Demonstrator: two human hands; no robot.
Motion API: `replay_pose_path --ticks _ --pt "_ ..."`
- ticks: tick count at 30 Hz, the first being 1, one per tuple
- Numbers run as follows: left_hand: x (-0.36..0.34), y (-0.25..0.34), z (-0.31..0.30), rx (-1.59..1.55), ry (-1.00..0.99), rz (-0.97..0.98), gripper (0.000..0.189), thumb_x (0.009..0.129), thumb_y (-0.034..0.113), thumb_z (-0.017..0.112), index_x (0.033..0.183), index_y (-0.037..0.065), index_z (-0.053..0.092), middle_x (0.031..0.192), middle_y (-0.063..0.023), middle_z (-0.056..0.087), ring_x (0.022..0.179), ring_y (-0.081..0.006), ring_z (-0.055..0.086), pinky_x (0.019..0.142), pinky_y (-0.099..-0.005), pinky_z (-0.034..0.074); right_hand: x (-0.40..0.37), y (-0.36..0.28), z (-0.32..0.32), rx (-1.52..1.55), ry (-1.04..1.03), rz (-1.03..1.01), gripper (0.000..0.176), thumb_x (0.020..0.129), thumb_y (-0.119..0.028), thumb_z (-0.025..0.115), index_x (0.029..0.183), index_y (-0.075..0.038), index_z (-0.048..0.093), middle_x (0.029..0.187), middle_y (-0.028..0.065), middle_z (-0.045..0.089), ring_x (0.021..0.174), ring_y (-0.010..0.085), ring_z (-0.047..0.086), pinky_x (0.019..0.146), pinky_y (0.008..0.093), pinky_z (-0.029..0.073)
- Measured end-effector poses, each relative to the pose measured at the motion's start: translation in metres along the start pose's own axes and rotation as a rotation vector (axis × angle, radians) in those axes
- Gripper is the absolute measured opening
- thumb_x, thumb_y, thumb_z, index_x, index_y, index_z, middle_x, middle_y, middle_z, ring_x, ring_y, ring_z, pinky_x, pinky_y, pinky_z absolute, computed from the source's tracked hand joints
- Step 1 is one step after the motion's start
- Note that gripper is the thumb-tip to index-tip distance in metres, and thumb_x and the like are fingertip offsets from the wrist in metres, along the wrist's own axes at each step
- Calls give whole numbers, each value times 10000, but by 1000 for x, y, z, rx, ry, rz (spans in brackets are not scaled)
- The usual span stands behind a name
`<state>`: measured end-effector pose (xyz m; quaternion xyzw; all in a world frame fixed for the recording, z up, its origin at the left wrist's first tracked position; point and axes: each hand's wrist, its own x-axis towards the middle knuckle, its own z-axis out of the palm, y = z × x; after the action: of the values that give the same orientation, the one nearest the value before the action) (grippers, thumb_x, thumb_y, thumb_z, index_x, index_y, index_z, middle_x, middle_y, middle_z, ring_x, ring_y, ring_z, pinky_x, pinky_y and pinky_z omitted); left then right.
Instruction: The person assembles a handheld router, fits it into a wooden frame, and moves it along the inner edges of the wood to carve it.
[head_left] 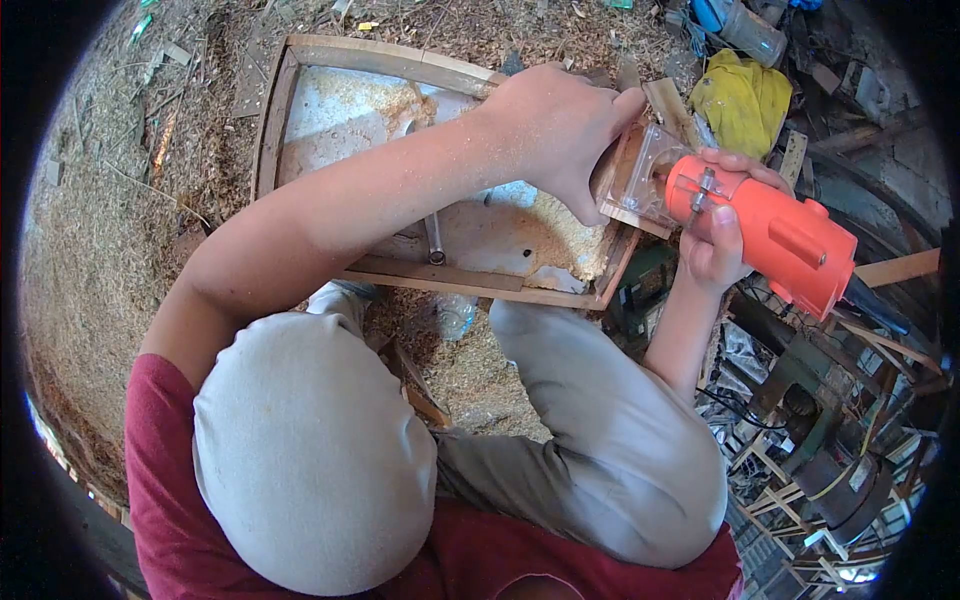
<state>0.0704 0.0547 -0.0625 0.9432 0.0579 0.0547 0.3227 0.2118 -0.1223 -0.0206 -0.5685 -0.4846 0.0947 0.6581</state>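
My right hand (722, 235) is wrapped round an orange trim router (790, 232) with a clear base, held on its side at the right. The base rests against a small wooden block (640, 217). My left hand (555, 135) reaches across from the left and grips this block between thumb and fingers; part of the block is hidden by the hand. Beneath my left forearm lies a shallow wooden-framed tray (440, 275) with a whitish, sawdust-strewn bottom. A small metal rod-like piece (434, 238) is inside it. The router bit cannot be made out clearly.
My bent knees in grey trousers (315, 450) are below the tray. A yellow cloth (742, 100) and a plastic bottle (752, 38) lie at the upper right. Dark machinery (845, 490) and wooden strips crowd the lower right. Wood shavings (110, 270) cover the ground.
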Motion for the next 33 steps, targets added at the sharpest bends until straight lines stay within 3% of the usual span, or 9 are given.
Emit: replay_pose_path --ticks 33 --pt "-1 0 0 -24 -6 0 1036 498 583 923 1260 18 507 953 -150 726 930 -363 731 817 -455 585 -7 -3 -1 -43 23 6 540 783 -121 661 1285 2 504 1130 244 650 1069 392 670 1017 531 536"
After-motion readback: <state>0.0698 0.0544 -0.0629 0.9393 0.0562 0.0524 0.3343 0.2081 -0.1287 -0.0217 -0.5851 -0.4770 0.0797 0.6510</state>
